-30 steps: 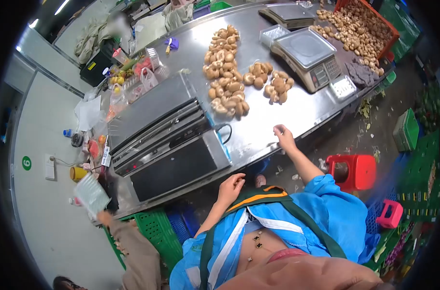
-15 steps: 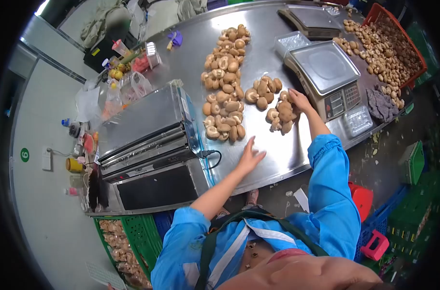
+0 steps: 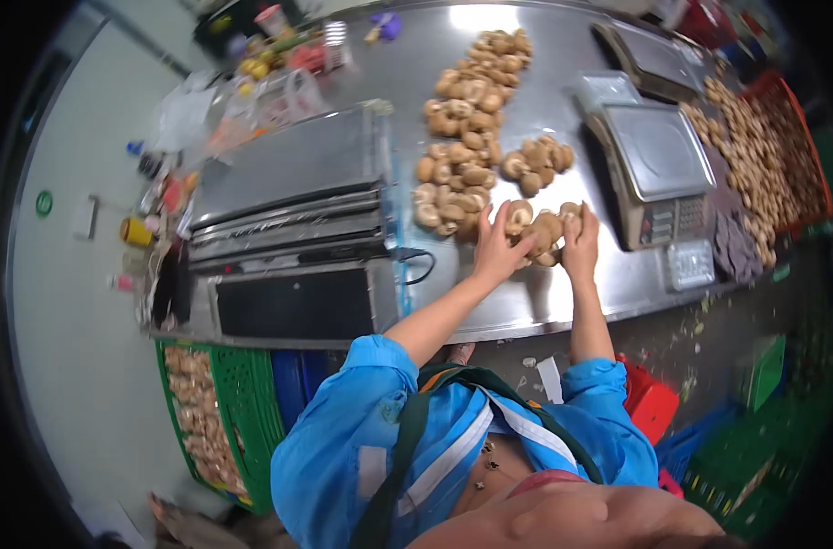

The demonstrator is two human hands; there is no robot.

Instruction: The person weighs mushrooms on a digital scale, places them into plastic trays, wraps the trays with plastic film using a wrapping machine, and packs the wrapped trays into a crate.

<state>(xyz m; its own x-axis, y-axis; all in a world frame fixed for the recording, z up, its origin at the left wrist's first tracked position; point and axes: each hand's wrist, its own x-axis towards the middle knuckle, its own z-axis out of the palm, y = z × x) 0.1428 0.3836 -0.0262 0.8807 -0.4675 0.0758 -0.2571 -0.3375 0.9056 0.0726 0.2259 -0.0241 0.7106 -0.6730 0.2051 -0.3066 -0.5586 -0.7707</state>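
Note:
A small cluster of brown mushrooms [image 3: 546, 229] is held between my two hands at the near part of the metal table. My left hand [image 3: 499, 249] presses on the cluster's left side, fingers curled against the mushrooms. On the right side, my right hand [image 3: 580, 245] grips it with fingertips near the top. Whether anything lies under the cluster is hidden. Just beyond it sits another small mushroom pile [image 3: 537, 163]. A long band of mushrooms [image 3: 467, 123] runs away from me to the left of both.
A wrapping machine [image 3: 293, 183] stands at the left. To the right are a weighing scale [image 3: 659, 151], a clear plastic tray [image 3: 691, 265], a grey cloth [image 3: 735, 245] and a red crate [image 3: 796, 137] with mushrooms spilling out. A green crate [image 3: 265, 393] of packs stands below left.
My left hand has moved up and right to the mushroom cluster. Both hands now hold the cluster from opposite sides. The whole view has shifted with my head.

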